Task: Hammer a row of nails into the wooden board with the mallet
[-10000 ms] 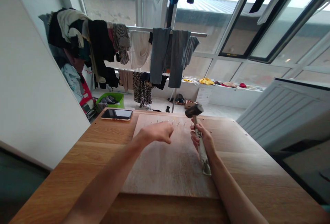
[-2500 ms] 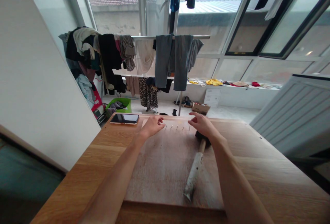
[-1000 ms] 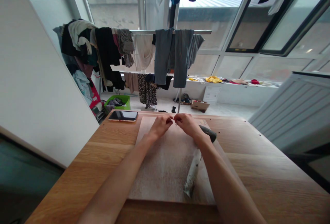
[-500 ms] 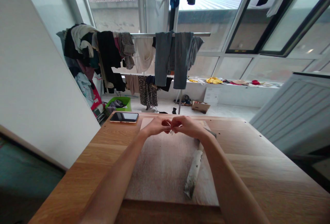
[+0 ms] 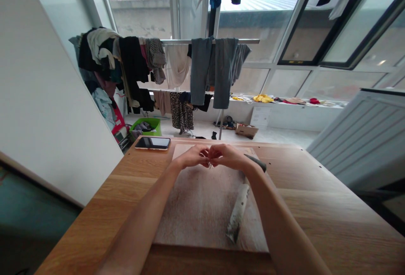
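Note:
My left hand and my right hand meet over the far part of a worn wooden board. Both have thumb and fingers pinched together. A thin, pale sliver pokes out below the touching fingertips; it is too small to name. Partly under my right forearm lies what looks like a hammer. Its dark head shows beyond the wrist, and its mottled, whitish handle slants toward me along the board's right side.
The board rests on a wooden table. A phone lies near the far left edge. Beyond the table stand a clothes rack hung with laundry, a green basket and a cardboard box. A white panel leans at right.
Both hands stay together at nearly the same spot, with fingers shifting slightly. My right wrist has moved a little, so more of the dark head shows.

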`<state>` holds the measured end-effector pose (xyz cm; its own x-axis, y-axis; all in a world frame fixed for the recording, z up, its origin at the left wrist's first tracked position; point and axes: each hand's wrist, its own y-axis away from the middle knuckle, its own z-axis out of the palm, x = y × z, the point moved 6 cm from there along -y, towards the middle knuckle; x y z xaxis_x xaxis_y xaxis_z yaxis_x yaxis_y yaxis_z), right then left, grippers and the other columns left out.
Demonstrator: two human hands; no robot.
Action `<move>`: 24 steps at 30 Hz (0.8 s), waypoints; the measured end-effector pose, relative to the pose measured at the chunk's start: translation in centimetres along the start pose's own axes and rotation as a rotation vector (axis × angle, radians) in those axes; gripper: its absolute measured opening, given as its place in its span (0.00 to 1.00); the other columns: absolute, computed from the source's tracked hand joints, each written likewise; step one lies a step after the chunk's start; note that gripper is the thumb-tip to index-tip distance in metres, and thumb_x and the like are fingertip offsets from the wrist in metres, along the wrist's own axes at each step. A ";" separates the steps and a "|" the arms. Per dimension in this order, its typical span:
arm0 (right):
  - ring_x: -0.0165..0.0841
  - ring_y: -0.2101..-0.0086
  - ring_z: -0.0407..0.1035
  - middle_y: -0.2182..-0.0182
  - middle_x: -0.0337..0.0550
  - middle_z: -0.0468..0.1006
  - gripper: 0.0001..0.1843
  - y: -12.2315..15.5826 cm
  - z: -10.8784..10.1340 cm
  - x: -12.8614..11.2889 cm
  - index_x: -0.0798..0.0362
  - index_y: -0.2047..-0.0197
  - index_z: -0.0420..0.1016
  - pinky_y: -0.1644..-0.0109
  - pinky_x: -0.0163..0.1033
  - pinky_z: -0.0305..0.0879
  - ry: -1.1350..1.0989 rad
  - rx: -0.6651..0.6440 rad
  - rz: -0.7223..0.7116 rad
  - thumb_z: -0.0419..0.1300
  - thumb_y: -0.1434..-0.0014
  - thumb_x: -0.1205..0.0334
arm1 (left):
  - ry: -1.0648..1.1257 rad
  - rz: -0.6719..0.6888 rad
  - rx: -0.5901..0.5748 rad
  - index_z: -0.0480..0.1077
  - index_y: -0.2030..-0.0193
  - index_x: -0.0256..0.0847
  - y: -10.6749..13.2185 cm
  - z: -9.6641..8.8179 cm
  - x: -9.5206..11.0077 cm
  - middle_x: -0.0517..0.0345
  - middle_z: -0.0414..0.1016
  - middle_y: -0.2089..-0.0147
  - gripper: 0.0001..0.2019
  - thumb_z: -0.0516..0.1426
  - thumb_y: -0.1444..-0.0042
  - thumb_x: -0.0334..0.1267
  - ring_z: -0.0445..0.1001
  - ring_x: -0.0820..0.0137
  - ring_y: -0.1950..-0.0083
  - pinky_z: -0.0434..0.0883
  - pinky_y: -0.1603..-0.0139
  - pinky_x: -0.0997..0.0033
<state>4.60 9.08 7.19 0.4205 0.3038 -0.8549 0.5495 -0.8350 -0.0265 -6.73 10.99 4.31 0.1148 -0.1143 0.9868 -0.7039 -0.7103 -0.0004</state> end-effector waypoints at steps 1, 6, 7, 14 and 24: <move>0.31 0.72 0.73 0.75 0.39 0.79 0.03 0.0 0.0 0.0 0.53 0.70 0.71 0.68 0.35 0.68 -0.006 0.000 0.001 0.62 0.50 0.67 | 0.000 -0.005 0.002 0.72 0.59 0.34 0.0 -0.1 -0.1 0.50 0.78 0.63 0.16 0.67 0.50 0.41 0.78 0.70 0.65 0.76 0.62 0.69; 0.31 0.71 0.73 0.75 0.37 0.78 0.05 -0.2 -0.1 0.3 0.54 0.70 0.72 0.66 0.35 0.69 -0.021 0.008 0.004 0.60 0.52 0.71 | -0.015 -0.005 0.017 0.73 0.60 0.33 0.0 -0.5 -0.3 0.52 0.77 0.64 0.16 0.68 0.50 0.41 0.78 0.70 0.65 0.77 0.62 0.69; 0.31 0.71 0.73 0.75 0.37 0.78 0.05 -0.2 -0.1 0.4 0.54 0.69 0.72 0.66 0.35 0.69 -0.024 0.007 0.005 0.61 0.52 0.71 | -0.022 -0.004 0.016 0.73 0.61 0.33 0.0 -0.5 -0.3 0.52 0.77 0.64 0.15 0.68 0.50 0.41 0.78 0.70 0.65 0.77 0.62 0.69; 0.31 0.70 0.75 0.73 0.38 0.79 0.05 -0.2 0.1 0.6 0.53 0.69 0.70 0.66 0.35 0.71 -0.075 0.001 0.024 0.62 0.51 0.70 | -0.065 0.020 -0.013 0.72 0.60 0.34 -0.1 -0.3 -0.4 0.51 0.78 0.64 0.15 0.67 0.49 0.42 0.79 0.69 0.64 0.77 0.62 0.69; 0.31 0.70 0.75 0.72 0.39 0.78 0.09 0.3 -0.7 0.2 0.54 0.66 0.70 0.65 0.38 0.75 -0.117 0.025 0.017 0.66 0.48 0.63 | -0.061 -0.022 -0.062 0.71 0.52 0.34 0.4 0.2 0.9 0.48 0.77 0.59 0.20 0.63 0.43 0.49 0.79 0.70 0.66 0.78 0.61 0.67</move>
<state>5.35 9.22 7.41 0.3420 0.2348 -0.9099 0.5245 -0.8511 -0.0225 -6.75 10.43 5.16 0.1716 -0.1428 0.9748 -0.7428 -0.6687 0.0328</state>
